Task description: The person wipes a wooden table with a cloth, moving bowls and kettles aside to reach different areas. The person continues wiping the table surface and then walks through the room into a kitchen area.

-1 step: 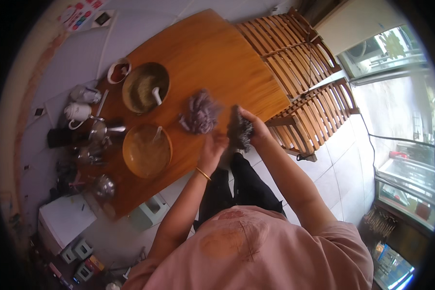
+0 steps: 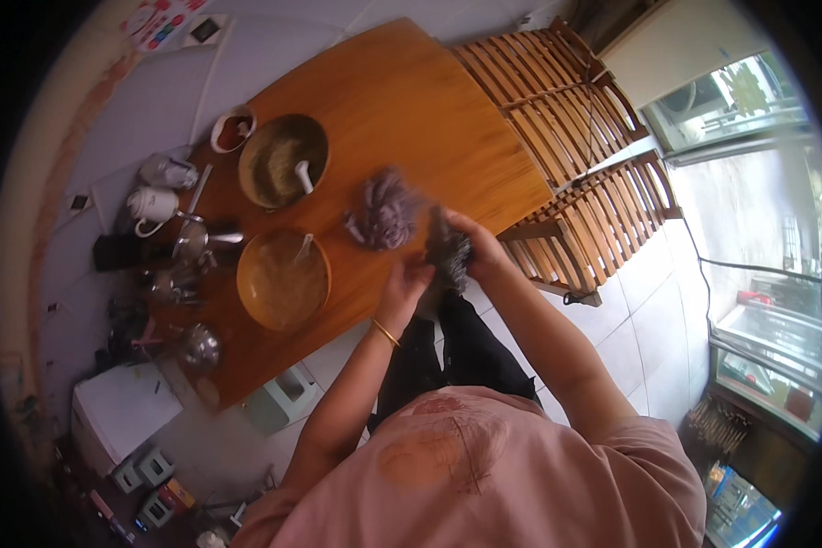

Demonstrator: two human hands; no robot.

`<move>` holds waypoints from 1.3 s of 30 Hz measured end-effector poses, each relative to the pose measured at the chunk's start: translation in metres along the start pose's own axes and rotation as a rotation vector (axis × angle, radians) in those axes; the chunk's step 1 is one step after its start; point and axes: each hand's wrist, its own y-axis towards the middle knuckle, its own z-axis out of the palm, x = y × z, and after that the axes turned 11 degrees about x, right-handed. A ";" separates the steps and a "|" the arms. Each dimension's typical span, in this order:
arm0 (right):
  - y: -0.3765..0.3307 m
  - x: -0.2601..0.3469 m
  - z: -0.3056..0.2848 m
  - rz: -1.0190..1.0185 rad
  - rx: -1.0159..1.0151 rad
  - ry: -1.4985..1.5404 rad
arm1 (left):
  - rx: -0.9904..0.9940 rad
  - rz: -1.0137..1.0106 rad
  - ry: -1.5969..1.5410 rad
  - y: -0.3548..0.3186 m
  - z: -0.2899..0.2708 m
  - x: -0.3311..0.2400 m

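Observation:
Past the table's near edge, my right hand (image 2: 477, 245) is closed around a dark grey-black crumpled bundle (image 2: 449, 254), cloth or thin plastic; I cannot tell which. My left hand (image 2: 409, 281), a gold bangle on its wrist, has its fingers bent in at the bundle's left side and seems to pinch it; motion blurs the fingertips. Just beyond my hands, a greyish-purple crumpled cloth-like heap (image 2: 384, 212) lies on the wooden table (image 2: 411, 100).
To the left on the table stand a wide bowl of pale mixture (image 2: 279, 160) with a white spoon, a yellow bowl (image 2: 283, 279) with a spoon, a small bowl of red sauce (image 2: 234, 129), a white mug (image 2: 153, 206) and a metal pot (image 2: 199, 345). Slatted wooden chairs (image 2: 557, 100) adjoin the right side.
My left fingers have come closer to the dark bundle, and the bundle has turned slightly in my right hand. The whole view has shifted a little.

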 end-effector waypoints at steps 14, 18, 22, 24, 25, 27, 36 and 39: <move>0.153 -0.086 -0.008 -0.374 -0.712 -2.049 | -0.302 -0.127 0.258 -0.175 -0.064 0.059; 0.176 -0.113 -0.021 -0.222 -0.790 -2.092 | -0.361 -0.269 0.330 -0.203 -0.065 0.089; 0.177 -0.100 -0.042 -0.503 -0.610 -2.101 | -0.399 -0.320 0.341 -0.202 -0.063 0.106; 0.186 -0.067 -0.057 -0.576 -0.529 -2.159 | -0.422 -0.366 0.275 -0.194 -0.061 0.107; 0.195 -0.046 -0.063 -0.604 -0.515 -2.117 | -0.434 -0.345 0.258 -0.190 -0.060 0.106; 0.216 0.005 -0.076 -0.579 -0.573 -2.107 | -0.494 -0.359 0.210 -0.182 -0.054 0.102; 0.260 0.221 -0.130 -0.705 -0.875 -2.008 | -0.746 -0.420 0.007 -0.157 -0.004 0.110; 0.174 0.194 -0.170 -0.839 -0.914 -1.961 | -0.713 -0.418 0.000 -0.152 0.008 0.114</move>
